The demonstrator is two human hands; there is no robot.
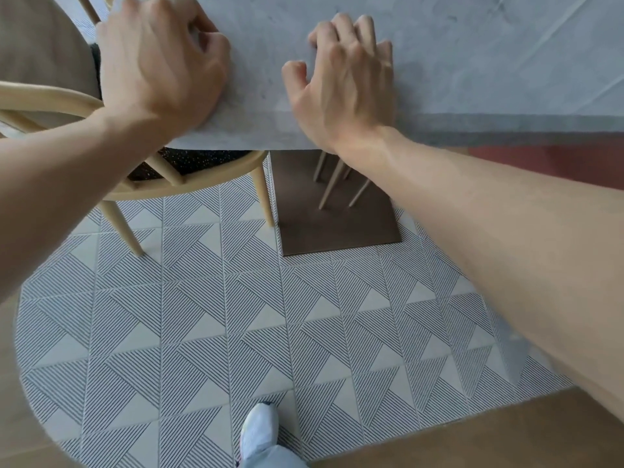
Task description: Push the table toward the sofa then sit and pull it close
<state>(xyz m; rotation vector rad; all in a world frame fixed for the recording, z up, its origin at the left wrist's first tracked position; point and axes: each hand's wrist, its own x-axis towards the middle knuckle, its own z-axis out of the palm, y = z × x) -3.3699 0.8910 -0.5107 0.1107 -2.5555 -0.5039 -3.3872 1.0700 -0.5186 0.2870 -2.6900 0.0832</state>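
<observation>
Your left hand [158, 67] lay at about 11 o'clock in the head view, heel planted on the near edge of the grey marble-look table [472, 62], fingers loosely curled with their tips on the top, gripping nothing. Your right hand [344, 86] sat just past 12 o'clock, a little apart from the left, its heel also on the near edge and its fingers bent, tips pressed against the surface, thumb spread out toward 9 o'clock. The table filled the upper band of the view from roughly 11 round to 2 o'clock, its thick front edge running below your wrists. Under it, near the middle, thin pale rods [332, 184] slanted down onto a flat brown base plate [337, 228]. At 9 to 10 o'clock a light wooden chair [189, 184] with a dark speckled seat was tucked partly beneath the tabletop, with a beige cushion [37, 38] behind it. A patterned rug [236, 315] of striped triangles spread over the lower half, and your white shoe [259, 430] stood on it at 6 o'clock, on a wooden floor [472, 430]
</observation>
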